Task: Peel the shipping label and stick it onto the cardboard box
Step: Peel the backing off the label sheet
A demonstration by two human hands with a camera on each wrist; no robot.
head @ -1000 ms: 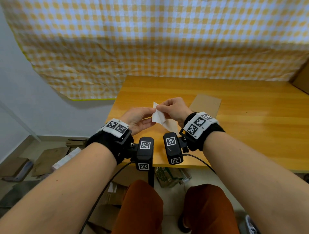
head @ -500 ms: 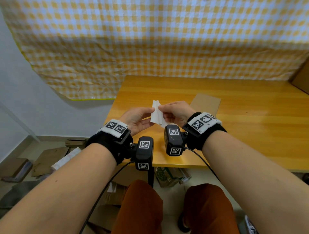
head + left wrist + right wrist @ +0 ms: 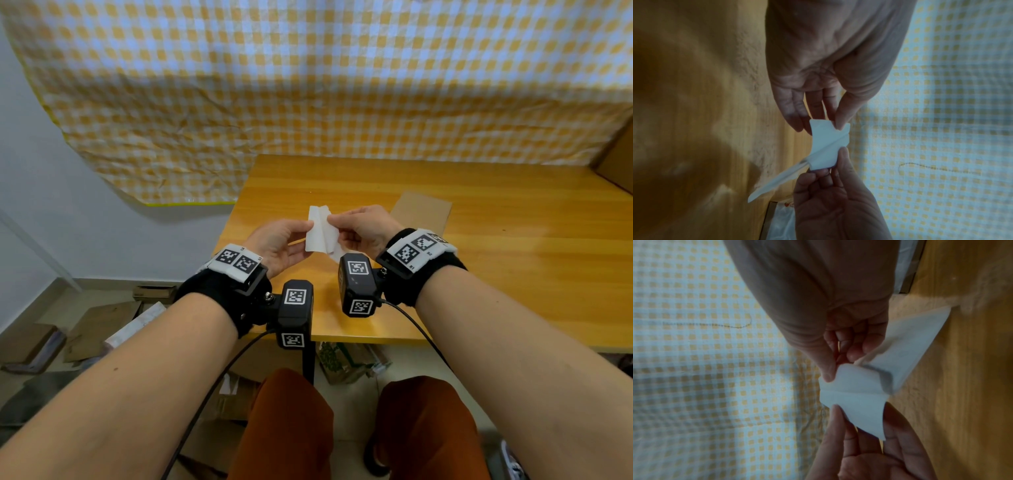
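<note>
Both hands are holding the shipping label [image 3: 321, 230] in the air above the near left part of the table [image 3: 513, 274]. The left hand [image 3: 279, 245] is pinching the white sheet's edge at 9 o'clock between thumb and fingers, and the right hand [image 3: 364, 230] is pinching the edge at 3 o'clock, thumb on top. The cardboard box [image 3: 423, 210] is lying flat on the table at about 2 o'clock from the hands, just beyond the right one, with nothing stuck to it yet.

My judgement is that the peel is only partly done. The risk from here is that the freed sticky layer is going to fold back onto itself or cling to a fingertip, because the sheet is already bowing between the two pinches. A quick tug could also tear the thin paper along the crease.

The head view is showing only a creased white rectangle. The left wrist view is showing a second layer [image 3: 777, 181] splaying away toward the table. The right wrist view is showing that layer [image 3: 918, 340] as a broad flap running behind the right fingers [image 3: 857, 352], which the head camera is missing. Only the head view is showing the box.
</note>
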